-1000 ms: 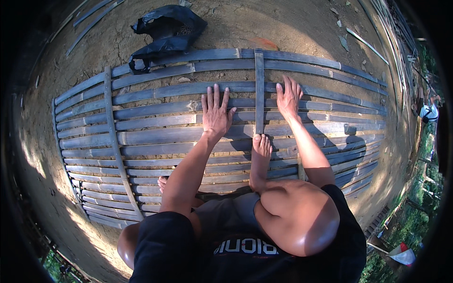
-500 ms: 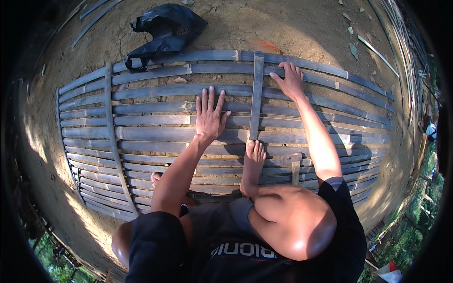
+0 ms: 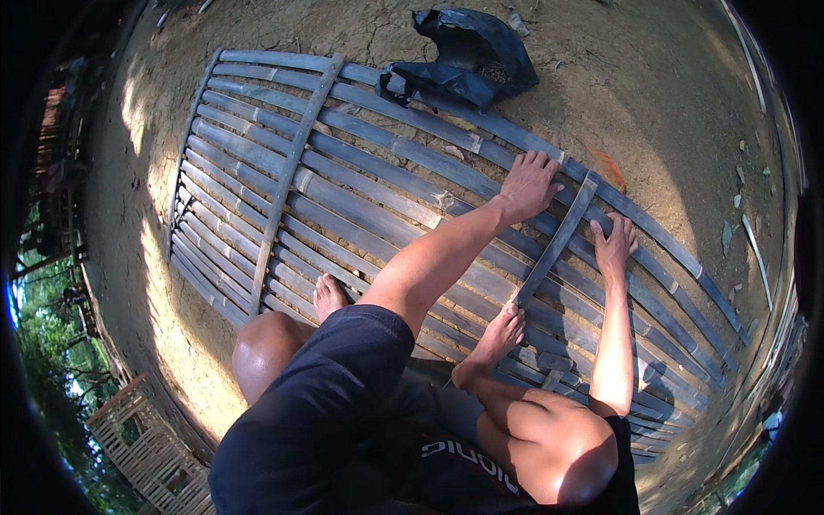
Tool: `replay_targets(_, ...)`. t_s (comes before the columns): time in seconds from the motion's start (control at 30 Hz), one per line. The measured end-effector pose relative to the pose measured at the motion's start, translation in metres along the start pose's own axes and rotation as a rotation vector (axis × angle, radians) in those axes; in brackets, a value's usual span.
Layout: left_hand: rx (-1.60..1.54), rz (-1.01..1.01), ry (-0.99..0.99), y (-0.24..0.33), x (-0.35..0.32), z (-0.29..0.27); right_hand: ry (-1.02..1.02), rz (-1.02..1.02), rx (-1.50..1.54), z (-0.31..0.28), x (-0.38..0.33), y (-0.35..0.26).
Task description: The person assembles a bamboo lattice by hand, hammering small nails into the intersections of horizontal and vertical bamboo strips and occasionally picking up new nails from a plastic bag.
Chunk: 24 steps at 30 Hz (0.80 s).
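A wide frame of split bamboo slats (image 3: pixel 369 206) lies on the ground under me, crossed by bamboo strips. My left hand (image 3: pixel 530 184) grips a slat near the far edge, its fingers curled over. Right of the short cross strip (image 3: pixel 558 240), my right hand (image 3: pixel 614 243) has its fingers bent over another slat, thumb set apart. What the fingertips do beneath the slats is hidden. Between my right foot (image 3: pixel 496 339) and right forearm lies what looks like a wooden-handled hammer (image 3: pixel 553 378), partly in shadow.
Just past the far edge rests a crumpled black plastic bag (image 3: pixel 481 56), partly over the slats. My left foot (image 3: pixel 329 296) is on the frame too. A woven bamboo panel (image 3: pixel 150 446) stands at lower left. Long thin sticks (image 3: pixel 755 257) line the right side.
My left hand has gone from lying flat on the middle slats to gripping a farther one, closer to the short cross strip. The view has turned, and the right hand stays at the far slats.
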<state>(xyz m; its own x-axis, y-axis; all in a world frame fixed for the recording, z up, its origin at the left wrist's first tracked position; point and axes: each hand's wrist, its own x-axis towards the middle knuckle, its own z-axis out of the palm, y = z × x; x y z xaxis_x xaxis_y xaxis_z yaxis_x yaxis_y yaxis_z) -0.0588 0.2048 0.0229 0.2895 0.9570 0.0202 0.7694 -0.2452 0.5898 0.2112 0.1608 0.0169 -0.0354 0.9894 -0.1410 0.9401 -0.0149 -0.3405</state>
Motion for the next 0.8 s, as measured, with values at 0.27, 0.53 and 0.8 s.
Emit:
replay_targets(0.27,0.000,-0.042,0.036,0.001,-0.009,0.018,-0.030,0.047,-0.006,0.005,-0.004,0.002)
replay_targets(0.53,-0.007,0.001,0.068,0.003,-0.013,0.024,0.129,-0.071,-0.122,0.004,-0.015,0.002)
replay_targets(0.8,0.055,0.008,0.036,0.002,-0.013,0.029,0.073,-0.011,-0.019,0.007,-0.014,-0.001)
